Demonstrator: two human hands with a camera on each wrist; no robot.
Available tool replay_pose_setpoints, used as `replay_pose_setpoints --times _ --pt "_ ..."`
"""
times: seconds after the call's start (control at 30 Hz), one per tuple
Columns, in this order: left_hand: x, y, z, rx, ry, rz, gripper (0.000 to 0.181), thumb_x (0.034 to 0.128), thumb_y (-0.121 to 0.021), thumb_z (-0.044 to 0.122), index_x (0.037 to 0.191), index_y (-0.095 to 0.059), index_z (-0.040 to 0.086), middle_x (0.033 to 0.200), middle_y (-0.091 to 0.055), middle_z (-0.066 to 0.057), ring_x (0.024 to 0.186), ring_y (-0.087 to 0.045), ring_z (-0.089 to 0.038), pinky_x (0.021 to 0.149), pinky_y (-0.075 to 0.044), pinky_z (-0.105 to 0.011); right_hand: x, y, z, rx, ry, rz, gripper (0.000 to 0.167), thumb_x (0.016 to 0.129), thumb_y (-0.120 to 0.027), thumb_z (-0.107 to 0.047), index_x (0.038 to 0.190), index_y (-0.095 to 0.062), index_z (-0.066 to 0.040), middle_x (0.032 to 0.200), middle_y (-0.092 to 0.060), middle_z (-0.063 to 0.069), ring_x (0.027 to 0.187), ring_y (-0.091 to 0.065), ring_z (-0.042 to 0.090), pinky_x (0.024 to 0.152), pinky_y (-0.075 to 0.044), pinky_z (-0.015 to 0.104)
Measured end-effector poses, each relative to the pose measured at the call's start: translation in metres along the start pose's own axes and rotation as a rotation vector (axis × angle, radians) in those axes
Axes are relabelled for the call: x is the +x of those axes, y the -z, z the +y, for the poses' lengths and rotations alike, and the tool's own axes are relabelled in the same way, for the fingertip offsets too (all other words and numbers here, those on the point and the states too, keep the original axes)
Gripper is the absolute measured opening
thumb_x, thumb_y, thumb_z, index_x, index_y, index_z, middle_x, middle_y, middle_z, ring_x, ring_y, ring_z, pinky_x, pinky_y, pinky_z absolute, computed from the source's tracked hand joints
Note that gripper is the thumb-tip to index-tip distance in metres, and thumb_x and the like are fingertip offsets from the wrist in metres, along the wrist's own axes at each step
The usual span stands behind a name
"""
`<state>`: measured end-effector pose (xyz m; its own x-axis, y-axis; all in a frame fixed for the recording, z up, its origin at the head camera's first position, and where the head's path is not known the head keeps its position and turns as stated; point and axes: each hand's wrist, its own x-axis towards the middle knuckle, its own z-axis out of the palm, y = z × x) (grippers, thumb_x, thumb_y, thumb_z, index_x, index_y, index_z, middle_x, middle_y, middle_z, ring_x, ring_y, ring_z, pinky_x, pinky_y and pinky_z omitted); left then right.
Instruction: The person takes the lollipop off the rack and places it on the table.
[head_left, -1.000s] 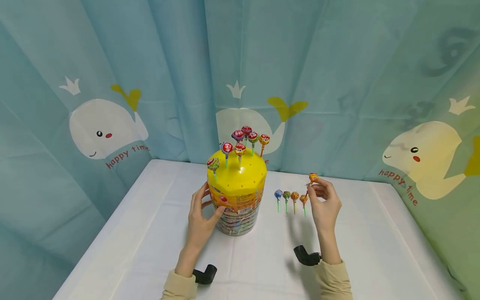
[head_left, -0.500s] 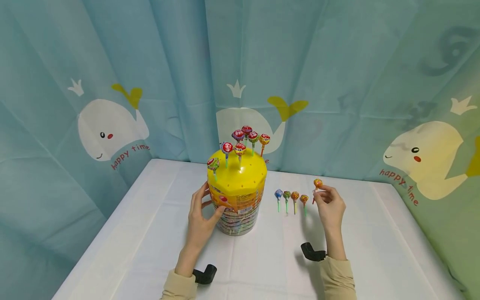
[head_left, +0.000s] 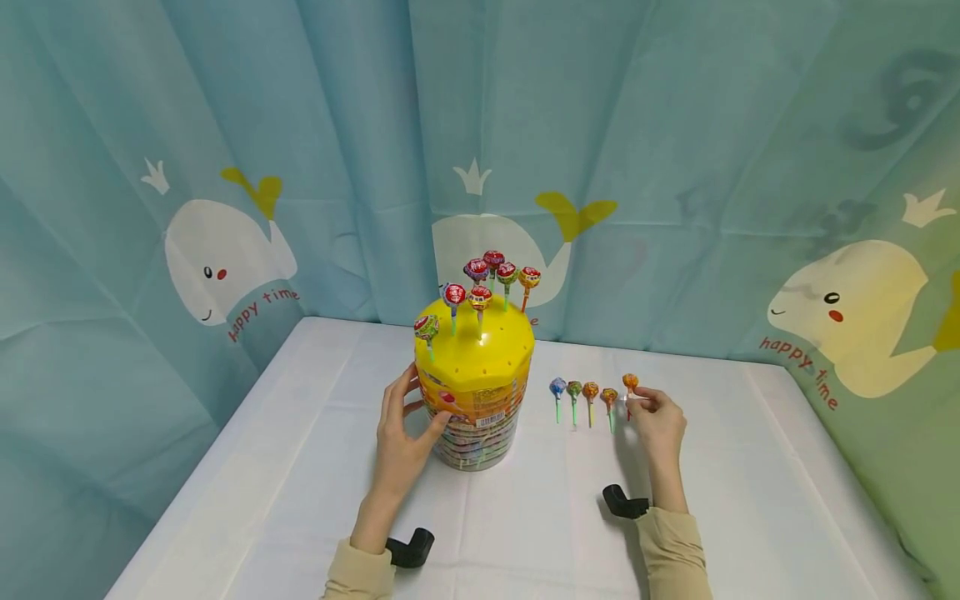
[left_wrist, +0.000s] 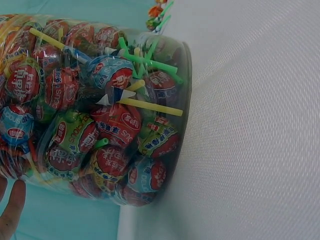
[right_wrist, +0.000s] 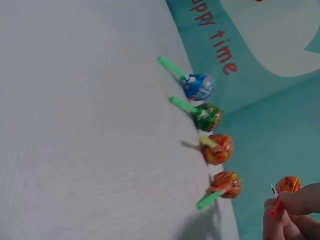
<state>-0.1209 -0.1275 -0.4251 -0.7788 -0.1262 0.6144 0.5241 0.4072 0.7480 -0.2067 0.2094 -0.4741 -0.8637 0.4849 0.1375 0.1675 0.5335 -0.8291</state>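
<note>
My left hand grips the side of a clear tub with a yellow lid. Wrapped lollipops fill the tub in the left wrist view. Several lollipops stand upright in the lid, among them a green one near its left edge. Between thumb and fingers, my right hand pinches the stick of an orange lollipop, candy end up; the same lollipop shows in the right wrist view. Just left of it a row lies on the table: blue, green and orange lollipops.
The white-covered table runs back to a blue curtain printed with whales. Small holes dot the front of the yellow lid. A black wrist mount is on the left arm and another on the right.
The right hand has moved slightly right and down with the orange lollipop, bringing it beside the right end of the row. The left hand and tub have stayed put.
</note>
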Motion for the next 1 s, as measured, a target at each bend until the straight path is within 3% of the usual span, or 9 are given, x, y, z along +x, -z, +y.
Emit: replay_pose_setpoints --times 0.33,0.57,0.77,1.0 --pt "0.000 0.000 0.000 0.001 0.012 -0.002 0.077 0.0759 -0.072 -0.005 0.144 -0.035 -0.003 0.135 -0.045 -0.025 0.121 -0.040 0.007 0.090 -0.051 -0.054 0.001 -0.002 0.011 -0.048 -0.049 0.000 0.027 0.083 -0.065 -0.009 0.105 -0.069 0.004 0.091 -0.071 0.023 0.064 -0.053 0.011 0.065 -0.038 0.028" --pt "0.000 0.000 0.000 0.000 0.021 -0.005 0.078 0.0763 -0.072 -0.005 0.145 -0.035 -0.003 0.136 -0.044 -0.024 0.122 -0.040 0.007 0.091 -0.051 -0.053 0.004 -0.004 0.017 -0.063 -0.086 -0.010 0.024 0.083 -0.066 -0.010 0.101 -0.071 0.003 0.084 -0.071 0.019 0.064 -0.054 0.014 0.065 -0.037 0.029" --pt "0.000 0.000 0.000 -0.001 0.021 -0.007 0.078 0.0761 -0.072 -0.005 0.144 -0.035 -0.002 0.136 -0.044 -0.024 0.121 -0.039 0.008 0.091 -0.051 -0.052 0.004 -0.007 0.019 -0.079 -0.081 -0.001 0.022 0.084 -0.066 -0.012 0.098 -0.071 0.003 0.084 -0.071 0.020 0.068 -0.057 0.021 0.064 -0.036 0.031" --pt "0.000 0.000 0.000 0.001 0.031 -0.011 0.078 0.0764 -0.072 -0.005 0.144 -0.035 -0.002 0.136 -0.044 -0.024 0.121 -0.041 0.006 0.091 -0.051 -0.053 0.005 -0.010 0.023 -0.111 -0.030 0.001 0.019 0.082 -0.065 -0.010 0.096 -0.071 0.002 0.078 -0.070 0.019 0.056 -0.051 0.011 0.057 -0.036 0.025"
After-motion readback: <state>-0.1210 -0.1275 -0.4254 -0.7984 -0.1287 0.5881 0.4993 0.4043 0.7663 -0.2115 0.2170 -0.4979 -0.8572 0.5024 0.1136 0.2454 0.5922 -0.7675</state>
